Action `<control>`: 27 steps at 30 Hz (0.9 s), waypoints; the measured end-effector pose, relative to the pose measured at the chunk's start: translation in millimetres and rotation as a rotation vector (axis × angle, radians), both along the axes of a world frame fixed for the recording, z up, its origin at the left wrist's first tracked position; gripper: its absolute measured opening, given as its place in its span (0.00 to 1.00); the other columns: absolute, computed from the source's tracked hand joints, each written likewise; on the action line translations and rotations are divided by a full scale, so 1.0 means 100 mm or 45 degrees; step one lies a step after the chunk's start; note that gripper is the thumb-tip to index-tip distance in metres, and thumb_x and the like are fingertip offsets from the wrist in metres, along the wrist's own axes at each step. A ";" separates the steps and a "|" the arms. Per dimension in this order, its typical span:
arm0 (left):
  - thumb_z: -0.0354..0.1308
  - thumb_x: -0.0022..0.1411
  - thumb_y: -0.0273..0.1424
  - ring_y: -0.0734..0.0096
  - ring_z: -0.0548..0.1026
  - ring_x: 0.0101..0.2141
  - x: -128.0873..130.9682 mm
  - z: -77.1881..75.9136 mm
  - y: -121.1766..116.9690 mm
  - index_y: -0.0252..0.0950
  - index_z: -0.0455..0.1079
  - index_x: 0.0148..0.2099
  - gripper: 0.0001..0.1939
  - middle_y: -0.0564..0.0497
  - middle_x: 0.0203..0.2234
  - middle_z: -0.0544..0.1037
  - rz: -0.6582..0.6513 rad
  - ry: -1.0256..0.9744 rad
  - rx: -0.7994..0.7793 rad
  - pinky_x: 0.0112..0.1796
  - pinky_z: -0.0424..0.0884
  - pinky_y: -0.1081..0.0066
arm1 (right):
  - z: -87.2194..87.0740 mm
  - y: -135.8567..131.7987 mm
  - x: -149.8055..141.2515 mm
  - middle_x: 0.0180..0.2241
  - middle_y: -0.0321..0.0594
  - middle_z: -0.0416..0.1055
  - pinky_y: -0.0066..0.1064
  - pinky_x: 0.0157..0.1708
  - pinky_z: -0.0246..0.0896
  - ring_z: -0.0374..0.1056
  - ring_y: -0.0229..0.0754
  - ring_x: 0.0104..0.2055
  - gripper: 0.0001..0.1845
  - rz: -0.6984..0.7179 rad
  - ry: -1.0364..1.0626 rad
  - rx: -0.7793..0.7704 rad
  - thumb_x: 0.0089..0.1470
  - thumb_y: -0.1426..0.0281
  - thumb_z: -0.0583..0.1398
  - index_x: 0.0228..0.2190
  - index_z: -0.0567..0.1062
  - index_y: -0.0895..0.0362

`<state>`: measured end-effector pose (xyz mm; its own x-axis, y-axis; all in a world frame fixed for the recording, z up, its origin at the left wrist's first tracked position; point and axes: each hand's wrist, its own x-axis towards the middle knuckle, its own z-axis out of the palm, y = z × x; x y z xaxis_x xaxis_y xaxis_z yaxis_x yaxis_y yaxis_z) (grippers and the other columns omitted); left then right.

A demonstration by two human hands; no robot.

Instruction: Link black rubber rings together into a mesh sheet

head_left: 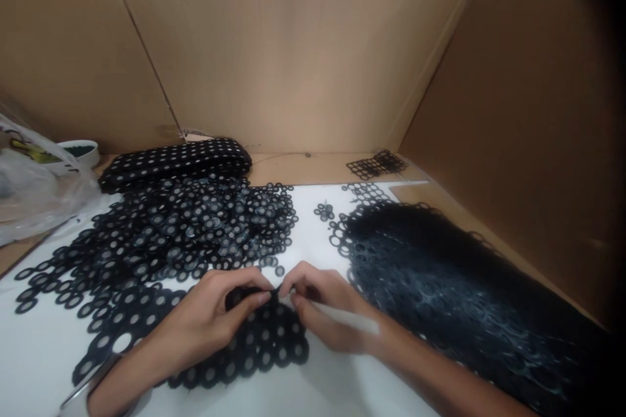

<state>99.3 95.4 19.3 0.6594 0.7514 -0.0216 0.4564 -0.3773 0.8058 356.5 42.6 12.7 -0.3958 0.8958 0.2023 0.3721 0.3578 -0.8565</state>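
A panel of joined black rings with pale centres (267, 357) lies on the white work surface (376, 381) under my hands. My left hand (215, 313) pinches the panel's upper edge between thumb and fingertips. Close beside it, my right hand (325, 303) is closed, its fingertips meeting the same dark edge. A slender whitish strip or handle (345, 318) runs along the right hand toward the wrist; its tip is hidden at the fingers. My left forearm covers part of the panel.
Behind my left hand spreads a heap of loose black rings (195, 228). A folded dotted black piece (176, 159), a white bowl (83, 153) and a clear plastic bag (44, 189) stand farther back. Dark ring netting (454, 287) lies right. Cardboard walls (293, 45) enclose the surface.
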 end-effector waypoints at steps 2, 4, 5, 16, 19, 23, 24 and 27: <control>0.58 0.76 0.42 0.69 0.82 0.40 0.00 0.00 -0.01 0.48 0.81 0.47 0.11 0.60 0.40 0.85 0.000 -0.013 -0.025 0.41 0.71 0.74 | 0.00 0.00 0.00 0.26 0.25 0.66 0.23 0.26 0.52 0.59 0.32 0.25 0.18 -0.001 -0.003 -0.011 0.57 0.80 0.58 0.45 0.77 0.51; 0.58 0.76 0.43 0.68 0.82 0.41 0.00 0.00 -0.01 0.47 0.81 0.47 0.11 0.59 0.40 0.86 0.011 -0.014 -0.044 0.42 0.72 0.73 | 0.01 0.00 0.00 0.25 0.25 0.65 0.23 0.26 0.52 0.59 0.32 0.25 0.17 -0.002 -0.002 -0.022 0.57 0.80 0.58 0.44 0.77 0.51; 0.58 0.76 0.43 0.67 0.82 0.41 0.00 0.00 -0.01 0.47 0.81 0.48 0.12 0.58 0.40 0.86 0.017 -0.016 -0.049 0.42 0.72 0.73 | 0.01 0.00 0.00 0.25 0.25 0.65 0.23 0.26 0.52 0.59 0.33 0.25 0.17 -0.002 0.001 -0.025 0.57 0.80 0.57 0.44 0.77 0.51; 0.60 0.75 0.45 0.66 0.82 0.43 0.00 0.00 -0.03 0.47 0.81 0.46 0.12 0.58 0.40 0.86 0.027 -0.043 -0.101 0.45 0.72 0.73 | 0.01 -0.02 -0.01 0.26 0.26 0.66 0.23 0.26 0.52 0.60 0.33 0.25 0.16 0.000 -0.071 -0.062 0.59 0.78 0.58 0.45 0.77 0.50; 0.59 0.76 0.43 0.66 0.82 0.43 0.01 0.00 -0.06 0.46 0.81 0.45 0.11 0.57 0.40 0.86 0.011 -0.107 -0.108 0.44 0.73 0.74 | 0.00 -0.02 -0.05 0.29 0.28 0.71 0.24 0.28 0.53 0.64 0.34 0.27 0.15 0.053 -0.140 -0.053 0.62 0.76 0.57 0.47 0.76 0.51; 0.58 0.76 0.40 0.65 0.82 0.45 0.03 0.03 -0.06 0.45 0.81 0.47 0.11 0.55 0.43 0.86 -0.018 -0.164 -0.091 0.48 0.74 0.72 | 0.00 -0.02 -0.08 0.31 0.30 0.73 0.25 0.29 0.53 0.64 0.34 0.28 0.15 0.083 -0.162 0.009 0.62 0.75 0.58 0.48 0.74 0.52; 0.58 0.76 0.40 0.64 0.83 0.46 0.04 0.04 -0.05 0.45 0.81 0.47 0.11 0.55 0.43 0.86 -0.021 -0.160 -0.092 0.49 0.74 0.72 | 0.00 -0.01 -0.08 0.30 0.29 0.72 0.25 0.28 0.52 0.63 0.34 0.27 0.14 0.060 -0.138 0.008 0.62 0.75 0.58 0.49 0.74 0.52; 0.58 0.76 0.42 0.62 0.83 0.48 0.02 0.06 -0.01 0.45 0.78 0.54 0.12 0.53 0.46 0.86 -0.021 -0.118 -0.098 0.50 0.75 0.69 | 0.04 0.00 -0.03 0.26 0.26 0.65 0.25 0.27 0.51 0.59 0.34 0.25 0.13 -0.013 0.020 0.013 0.62 0.75 0.58 0.47 0.74 0.52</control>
